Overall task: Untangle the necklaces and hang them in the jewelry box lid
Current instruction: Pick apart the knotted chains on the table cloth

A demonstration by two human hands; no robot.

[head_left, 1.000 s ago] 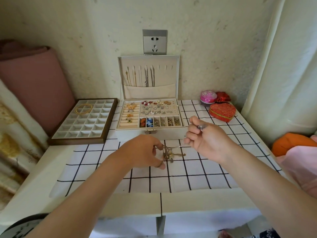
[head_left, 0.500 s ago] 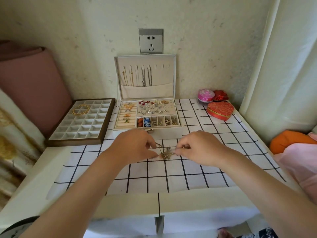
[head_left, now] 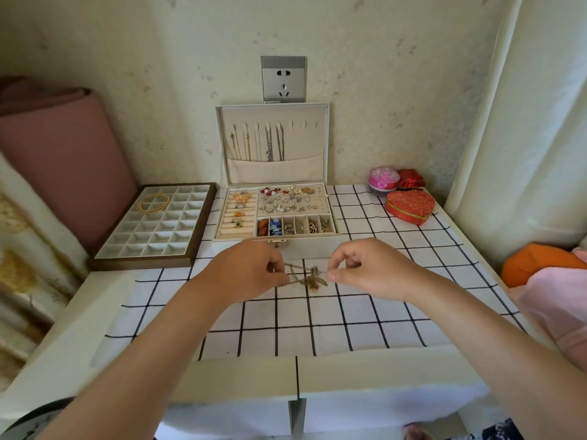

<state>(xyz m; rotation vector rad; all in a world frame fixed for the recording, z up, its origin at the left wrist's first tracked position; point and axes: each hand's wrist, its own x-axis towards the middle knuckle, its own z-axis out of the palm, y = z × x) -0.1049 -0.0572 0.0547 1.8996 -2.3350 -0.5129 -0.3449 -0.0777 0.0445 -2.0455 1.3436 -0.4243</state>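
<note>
Untangling step: knotted necklaces (head_left: 309,278) are pinched between left hand (head_left: 246,271) and right hand (head_left: 370,268); gentle separation is judged next, before hanging in the lid (head_left: 273,144).

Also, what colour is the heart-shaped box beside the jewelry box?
The heart-shaped box is red with a gold band, clearest in the head view.

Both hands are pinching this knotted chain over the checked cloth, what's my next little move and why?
Probably draw the left hand and right hand slightly apart and tease one loop free. Each pinches a strand, yet the tangled necklaces bunch in a knot between them. The jewelry box lid has free hooks.
</note>
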